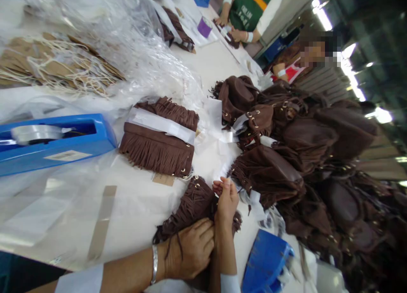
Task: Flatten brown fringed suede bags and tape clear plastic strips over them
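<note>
A brown fringed bag (193, 202) lies at the table's near edge, partly covered by my hands. My left hand (189, 248), with a silver bangle at the wrist, rests on the bag with its fingers curled against it. Just right of it, my right hand (226, 195) is raised over the bag's right side, its thumb and fingertips drawn together at a small whitish piece too blurred to name. Beyond them lies another fringed bag (159, 146), wrapped with a white paper band (162, 125), a cardboard tag (163, 179) beside it.
A blue tape dispenser (73, 151) sits at left, another blue dispenser (267, 259) at lower right. Brown bags (305, 136) are heaped on the right. Clear plastic (152, 64) and corded tags (60, 64) lie behind. A person (249, 13) works across the table.
</note>
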Demonstrator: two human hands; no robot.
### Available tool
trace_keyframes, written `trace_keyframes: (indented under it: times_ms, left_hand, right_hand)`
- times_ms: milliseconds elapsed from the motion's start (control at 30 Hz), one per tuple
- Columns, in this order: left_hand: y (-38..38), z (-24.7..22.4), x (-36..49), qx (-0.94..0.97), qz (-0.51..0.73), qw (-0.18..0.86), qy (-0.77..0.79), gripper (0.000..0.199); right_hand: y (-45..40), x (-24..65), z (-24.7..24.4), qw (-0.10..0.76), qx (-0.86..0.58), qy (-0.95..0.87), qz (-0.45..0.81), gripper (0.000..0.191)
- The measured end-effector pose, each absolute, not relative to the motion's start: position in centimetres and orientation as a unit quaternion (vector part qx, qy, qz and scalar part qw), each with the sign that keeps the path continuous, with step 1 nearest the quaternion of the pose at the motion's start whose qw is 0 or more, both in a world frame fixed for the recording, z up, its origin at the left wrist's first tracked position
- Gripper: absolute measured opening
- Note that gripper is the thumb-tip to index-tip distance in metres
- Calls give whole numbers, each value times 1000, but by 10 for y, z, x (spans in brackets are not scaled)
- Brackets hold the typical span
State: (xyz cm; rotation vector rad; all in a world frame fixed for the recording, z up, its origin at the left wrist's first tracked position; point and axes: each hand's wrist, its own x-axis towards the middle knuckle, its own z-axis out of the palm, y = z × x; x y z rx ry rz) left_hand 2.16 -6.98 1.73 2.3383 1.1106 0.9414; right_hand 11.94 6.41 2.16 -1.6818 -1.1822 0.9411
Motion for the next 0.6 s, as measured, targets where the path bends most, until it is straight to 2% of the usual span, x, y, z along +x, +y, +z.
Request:
trace_keyframes:
  times_ms: [100,200,300,400,600]
  left_hand:
    - [-71,20,21,813,349,205,418,30]
    - [-70,21,26,809,337,162,453,21]
    - [-67,20,33,816,285,141,483,15]
    - [-66,21,36,828,241,165,479,16]
    - [-98,25,0,769,404,135,477,20]
  right_hand:
    - [71,124,19,465,-681,-422,377,35]
    - [72,122,19,459,-685,-458,331,28]
    - [67,116,20,467,-689,-473,289,28]
    - [56,109,21,468,-677,-503,266,31]
    - [50,102,19,360,-589,-689,221,29]
